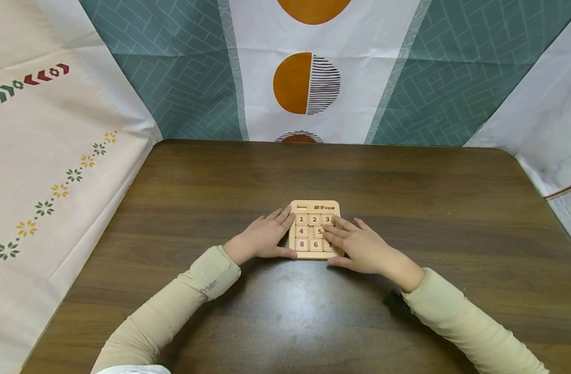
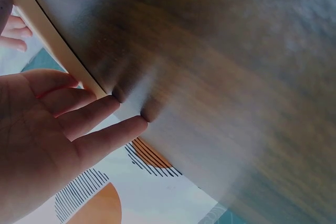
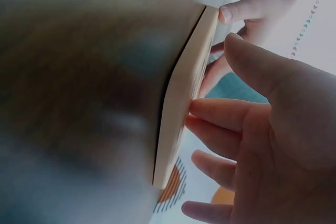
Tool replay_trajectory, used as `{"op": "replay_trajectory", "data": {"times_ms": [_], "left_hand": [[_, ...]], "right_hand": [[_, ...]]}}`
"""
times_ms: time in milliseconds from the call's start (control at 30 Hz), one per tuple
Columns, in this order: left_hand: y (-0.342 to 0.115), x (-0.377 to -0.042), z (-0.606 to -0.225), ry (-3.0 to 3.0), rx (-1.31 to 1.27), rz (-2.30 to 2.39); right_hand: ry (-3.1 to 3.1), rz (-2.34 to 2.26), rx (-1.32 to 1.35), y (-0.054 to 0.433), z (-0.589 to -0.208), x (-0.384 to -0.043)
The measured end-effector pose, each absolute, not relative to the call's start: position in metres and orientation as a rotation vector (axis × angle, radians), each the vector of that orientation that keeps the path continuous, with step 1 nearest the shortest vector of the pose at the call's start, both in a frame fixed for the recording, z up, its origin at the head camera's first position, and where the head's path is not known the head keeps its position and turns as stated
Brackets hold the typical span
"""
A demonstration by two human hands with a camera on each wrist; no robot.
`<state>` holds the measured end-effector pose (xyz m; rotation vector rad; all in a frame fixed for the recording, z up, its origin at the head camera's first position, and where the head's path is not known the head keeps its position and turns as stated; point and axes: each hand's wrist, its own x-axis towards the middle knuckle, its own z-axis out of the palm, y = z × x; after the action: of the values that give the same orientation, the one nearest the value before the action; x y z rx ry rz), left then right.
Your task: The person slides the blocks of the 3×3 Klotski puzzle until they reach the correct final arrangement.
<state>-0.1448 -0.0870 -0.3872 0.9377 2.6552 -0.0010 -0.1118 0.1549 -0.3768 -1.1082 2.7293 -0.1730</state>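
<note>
A wooden number sliding puzzle [image 1: 310, 203] lies flat on the table, with numbered square tiles in its frame. Tile 5 [image 1: 319, 231] sits in the middle row, with a gap between it and tile 4 [image 1: 301, 231]. My left hand [image 1: 267, 236] touches the puzzle's left edge, its fingers stretched forward and its thumb at the near left corner. Over the right side is my right hand [image 1: 364, 249], fingers spread, one fingertip at tile 5; it partly covers tile 7. In the right wrist view, fingertips of the right hand [image 3: 278, 135] meet the puzzle's top face.
The brown wooden table [image 1: 220, 171] extends around the puzzle. Behind it hangs a patterned cloth [image 1: 192, 93] in teal and white with orange circles. A cream embroidered cloth [image 1: 42, 140] hangs at the left, and a whitish cloth [image 1: 552, 124] at the right.
</note>
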Motion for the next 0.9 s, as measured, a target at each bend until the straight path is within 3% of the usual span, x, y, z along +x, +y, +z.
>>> {"op": "replay_trajectory", "data": {"times_ms": [633,900], "left_hand": [[-0.087,-0.144,-0.386,2.660,0.941,-0.003],[-0.087,-0.144,-0.387,2.663,0.943,0.004]], "right_hand": [[2.776,-0.107,-1.102,0.156,-0.369,-0.095],[2.794,-0.118,-1.090,0.158,-0.374,-0.107]]}}
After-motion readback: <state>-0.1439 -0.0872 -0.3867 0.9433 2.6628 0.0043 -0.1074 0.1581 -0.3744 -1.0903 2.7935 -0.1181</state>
